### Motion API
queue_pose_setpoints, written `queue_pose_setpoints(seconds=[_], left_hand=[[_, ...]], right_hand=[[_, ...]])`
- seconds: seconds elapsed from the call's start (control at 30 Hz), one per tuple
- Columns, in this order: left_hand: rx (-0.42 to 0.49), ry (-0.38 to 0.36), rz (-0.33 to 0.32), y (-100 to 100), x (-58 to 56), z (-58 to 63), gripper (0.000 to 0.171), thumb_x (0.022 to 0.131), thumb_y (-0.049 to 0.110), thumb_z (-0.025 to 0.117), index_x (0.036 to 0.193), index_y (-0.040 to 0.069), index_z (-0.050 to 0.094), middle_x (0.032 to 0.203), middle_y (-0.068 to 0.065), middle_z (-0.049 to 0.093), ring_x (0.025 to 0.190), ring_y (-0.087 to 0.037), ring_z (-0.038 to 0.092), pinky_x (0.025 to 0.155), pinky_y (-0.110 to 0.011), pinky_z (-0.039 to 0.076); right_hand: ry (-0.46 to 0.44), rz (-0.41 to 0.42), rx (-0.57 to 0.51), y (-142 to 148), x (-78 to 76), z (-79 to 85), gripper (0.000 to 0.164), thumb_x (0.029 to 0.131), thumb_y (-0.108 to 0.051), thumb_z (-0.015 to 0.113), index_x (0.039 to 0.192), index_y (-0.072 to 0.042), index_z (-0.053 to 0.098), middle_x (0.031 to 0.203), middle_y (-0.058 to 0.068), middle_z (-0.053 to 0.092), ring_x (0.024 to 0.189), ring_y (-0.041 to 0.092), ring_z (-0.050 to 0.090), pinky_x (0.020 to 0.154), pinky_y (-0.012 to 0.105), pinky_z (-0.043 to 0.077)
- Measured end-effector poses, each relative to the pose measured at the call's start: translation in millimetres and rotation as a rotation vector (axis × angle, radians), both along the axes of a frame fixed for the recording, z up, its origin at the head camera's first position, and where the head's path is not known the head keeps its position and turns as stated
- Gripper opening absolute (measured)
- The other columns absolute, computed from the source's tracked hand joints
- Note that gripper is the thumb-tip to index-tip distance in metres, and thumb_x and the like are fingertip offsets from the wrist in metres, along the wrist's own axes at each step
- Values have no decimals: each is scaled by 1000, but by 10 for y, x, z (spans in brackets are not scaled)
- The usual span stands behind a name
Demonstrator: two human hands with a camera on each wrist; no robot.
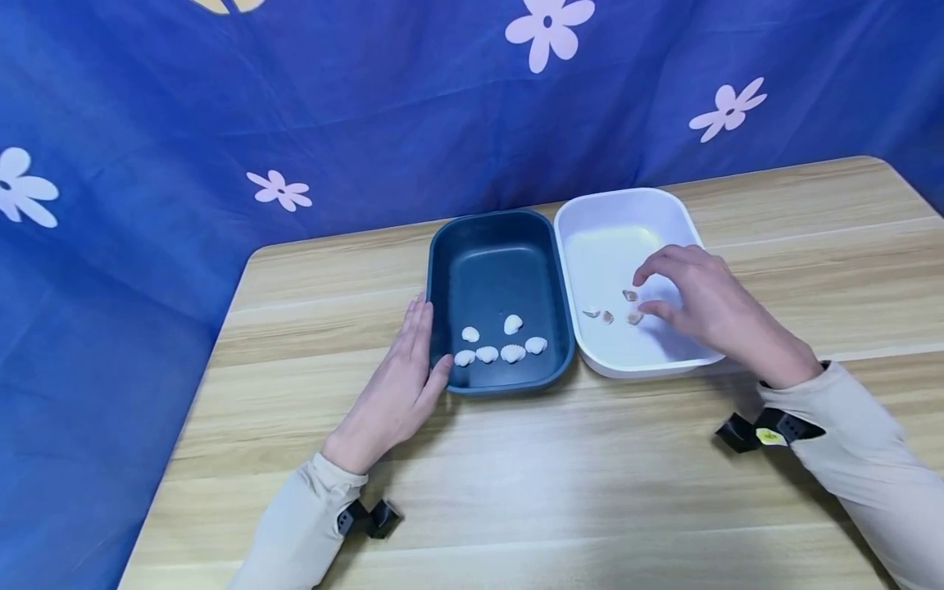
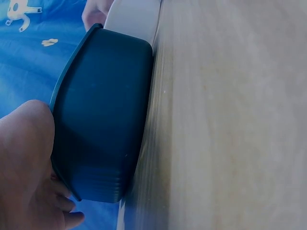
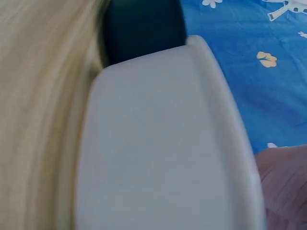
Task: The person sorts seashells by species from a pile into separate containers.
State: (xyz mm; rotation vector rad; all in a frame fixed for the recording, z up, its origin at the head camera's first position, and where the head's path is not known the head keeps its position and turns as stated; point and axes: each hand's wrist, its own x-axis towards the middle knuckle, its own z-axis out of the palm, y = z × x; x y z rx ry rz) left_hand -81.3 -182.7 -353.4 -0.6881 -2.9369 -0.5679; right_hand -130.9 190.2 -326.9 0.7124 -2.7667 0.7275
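Note:
Several white ribbed seashells (image 1: 512,353) lie in the dark blue-green tray (image 1: 490,215), most of them in a row near its front end. My left hand (image 1: 394,381) rests against this tray's left side, fingers straight along the wall and thumb at the rim. In the white tray (image 1: 627,366), several small brownish shells (image 1: 608,317) are scattered. Over them reaches my right hand (image 1: 696,295), thumb and forefinger apart, with one shell close to the thumb tip. The right wrist view shows mainly the white tray's outer wall (image 3: 153,143), which hides the shells.
Both trays stand side by side on a wood-grain table (image 1: 516,492), near its back edge. Behind hangs a blue cloth (image 1: 413,106) with white flowers. Each sleeve carries a black wrist camera, like the one (image 1: 737,433) on the right.

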Motion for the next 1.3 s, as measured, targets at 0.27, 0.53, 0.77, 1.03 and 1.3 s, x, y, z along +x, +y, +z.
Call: queue_pose_setpoints(seconds=[0.27, 0.53, 0.77, 1.03, 1.3], left_hand=[[0, -8, 14, -4, -3, 0, 67, 104, 31, 36, 153, -3, 6, 160, -19, 4, 148, -25, 1, 117, -48, 17], [2, -15, 5, 12, -21, -15, 67, 104, 34, 33, 153, -3, 5, 160, -18, 3, 148, -24, 1, 118, -47, 15], [7, 2, -15, 37, -50, -18, 67, 104, 35, 32, 153, -3, 5, 160, -19, 3, 148, -28, 3, 118, -47, 15], [23, -40, 4, 11, -22, 9, 69, 104, 38, 33, 154, 2, 1, 161, -12, -4, 148, -23, 0, 118, -46, 14], [-3, 2, 47, -175, -50, 327, 68, 104, 41, 32, 155, 4, 6, 161, -12, -3, 147, -28, -5, 118, -48, 3]], right_hand=[[4, -20, -41, 69, 74, 137, 26, 77, -2, 79, 100, -6, 68, 105, 13, 66, 106, 36, 56, 91, 54, 39], [-19, -9, -30, 102, 96, 101, 24, 78, -2, 78, 100, -7, 69, 103, 13, 66, 103, 36, 56, 91, 52, 41], [-1, -7, -47, 175, 112, 85, 23, 79, -2, 77, 100, -5, 69, 103, 14, 66, 102, 35, 57, 90, 52, 42], [18, -29, -68, 188, 129, 102, 20, 80, -4, 76, 98, -6, 69, 103, 13, 66, 102, 34, 58, 90, 51, 43], [187, -98, -172, 488, 135, 174, 17, 89, -10, 69, 104, -3, 69, 108, 14, 66, 106, 32, 57, 97, 30, 39]])
